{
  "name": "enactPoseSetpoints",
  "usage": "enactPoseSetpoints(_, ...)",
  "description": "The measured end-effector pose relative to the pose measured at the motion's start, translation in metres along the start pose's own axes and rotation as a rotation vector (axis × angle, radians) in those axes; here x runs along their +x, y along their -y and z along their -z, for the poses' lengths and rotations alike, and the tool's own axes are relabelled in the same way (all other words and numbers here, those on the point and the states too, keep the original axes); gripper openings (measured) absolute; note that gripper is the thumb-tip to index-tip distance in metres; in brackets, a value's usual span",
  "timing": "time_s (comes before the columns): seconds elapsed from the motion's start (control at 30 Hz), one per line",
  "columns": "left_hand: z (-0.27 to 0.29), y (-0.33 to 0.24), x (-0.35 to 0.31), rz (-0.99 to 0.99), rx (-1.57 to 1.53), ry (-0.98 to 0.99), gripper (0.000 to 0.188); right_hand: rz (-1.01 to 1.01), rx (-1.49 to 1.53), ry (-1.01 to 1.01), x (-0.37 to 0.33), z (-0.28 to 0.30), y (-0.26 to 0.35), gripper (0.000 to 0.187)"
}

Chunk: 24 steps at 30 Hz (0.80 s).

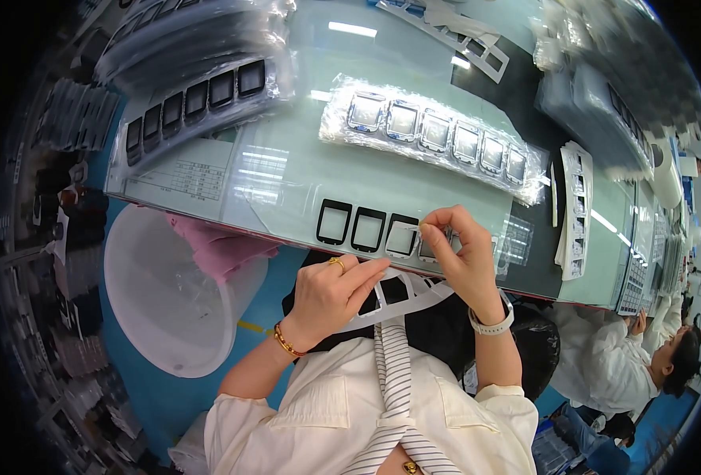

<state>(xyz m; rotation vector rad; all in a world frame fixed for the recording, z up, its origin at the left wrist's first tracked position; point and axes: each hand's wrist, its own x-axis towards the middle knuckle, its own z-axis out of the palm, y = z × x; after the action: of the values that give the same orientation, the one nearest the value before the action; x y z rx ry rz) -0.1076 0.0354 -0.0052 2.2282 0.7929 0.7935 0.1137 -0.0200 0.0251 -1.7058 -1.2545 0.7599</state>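
Black rectangular frames stand in a row along the table's near edge: a left one (334, 222), a middle one (368, 229) and a third frame (402, 235), with another partly under my right hand. My right hand (463, 252) pinches thumb and forefinger together at the third frame's upper right corner; what lies between the fingertips is too small to make out. My left hand (331, 294) reaches in with fingers stretched, a fingertip at that frame's lower edge. Below the table edge, next to my left hand, a white cut-out strip (430, 299) lies over my lap.
Beyond the row, a clear plastic tray (335, 134) holds several framed panels. Stacked trays with black frames (196, 99) stand at the left, more plastic trays (596, 111) at the right. A white strip (576, 214) lies right. A white bin (168, 317) holds pink cloth (220, 249). A co-worker (628, 364) sits right.
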Motion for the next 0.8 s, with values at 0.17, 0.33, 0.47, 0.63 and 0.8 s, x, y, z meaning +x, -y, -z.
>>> enactPoseSetpoints(0.17, -0.0015, 0.0017, -0.0005, -0.001, -0.007, -0.007, 0.021, -0.007, 0.001, 0.002, 0.0000, -0.0008, -0.0015, 0.006)
enactPoseSetpoints(0.33, 0.0011, 0.0001, 0.0030, -0.024, 0.043, -0.009, 0.024, 0.012, -0.017, -0.005, 0.0004, -0.0005, 0.0002, 0.006)
enactPoseSetpoints(0.47, 0.0002, 0.0014, 0.0038, -0.002, 0.045, 0.014, 0.025, 0.034, -0.028, -0.012, 0.0011, -0.0009, -0.0003, 0.006)
enactPoseSetpoints(0.63, 0.0000, -0.0004, 0.0075, 0.031, 0.014, 0.027, 0.023, 0.025, -0.027, -0.007, 0.0010, -0.0011, 0.0002, 0.006)
enactPoseSetpoints(0.8, -0.0015, 0.0005, 0.0077, 0.034, 0.018, 0.019, 0.022, 0.015, -0.013, -0.010, 0.0003, -0.0019, -0.0001, 0.006)
